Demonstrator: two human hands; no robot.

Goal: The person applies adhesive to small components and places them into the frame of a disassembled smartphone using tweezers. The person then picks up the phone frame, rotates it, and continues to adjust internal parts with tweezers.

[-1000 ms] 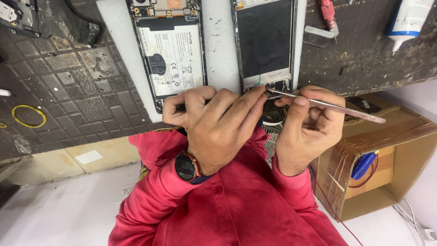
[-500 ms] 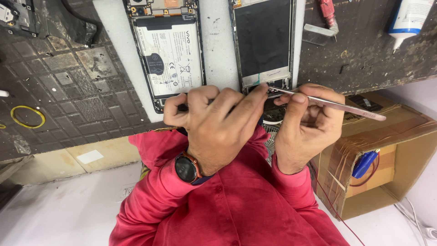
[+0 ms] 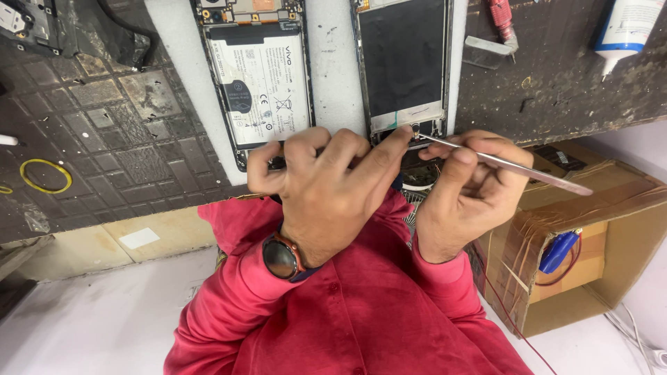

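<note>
Two opened phones lie on a white foam strip (image 3: 332, 62). One shows its white battery (image 3: 258, 83); the other is a dark frame (image 3: 403, 62). My left hand (image 3: 326, 187), with a round watch (image 3: 281, 255) on the wrist, is curled over their lower ends, and its index fingertip presses on the dark frame's bottom edge. My right hand (image 3: 469, 198) pinches thin metal tweezers (image 3: 507, 165), whose tip touches that same bottom edge beside my left fingertip. The hands hide the lower parts of both phones.
A dark grid mat (image 3: 118, 132) bears a yellow rubber band (image 3: 45, 175) at left. A white glue bottle (image 3: 629, 28) and a red-handled tool (image 3: 500, 21) lie at top right. An open cardboard box (image 3: 590, 250) holds a blue object (image 3: 558, 251). My red shirt (image 3: 347, 326) fills the bottom.
Both hands have stayed on the lower edge of the dark frame. The tweezers' tip has shifted only slightly there. Nothing was picked up or let go.
</note>
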